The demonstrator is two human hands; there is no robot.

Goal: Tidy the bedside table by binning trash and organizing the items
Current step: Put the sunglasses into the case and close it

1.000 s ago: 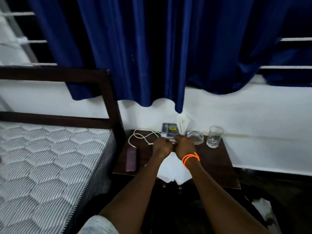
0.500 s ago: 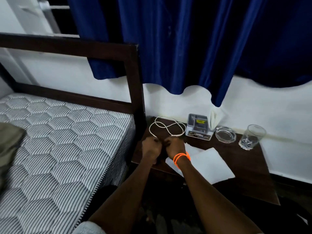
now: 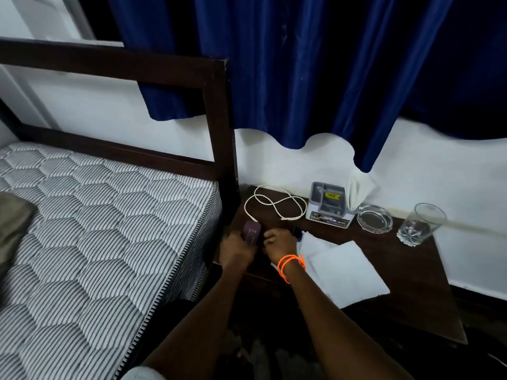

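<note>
On the dark wooden bedside table [image 3: 411, 286] my left hand [image 3: 235, 249] grips a purple power bank [image 3: 251, 232] at the table's left edge, next to the bed. My right hand [image 3: 279, 242], with orange bands on its wrist, is curled beside it, and a small dark object [image 3: 297, 232] sticks out past its knuckles. A white cable [image 3: 274, 204] lies looped behind both hands. White paper sheets [image 3: 347, 267] are spread to the right of my right wrist.
Along the wall stand a grey organizer box [image 3: 327, 205], a folded white tissue [image 3: 356, 189], a glass ashtray [image 3: 374, 218] and an empty drinking glass [image 3: 419, 224]. The bed's dark post [image 3: 222, 149] and mattress [image 3: 96, 229] border the left side. A blue curtain [image 3: 301, 78] hangs above.
Both hands have moved from near the organizer box to the table's left edge. The left hand now holds the purple power bank. The view has swung left and closer.
</note>
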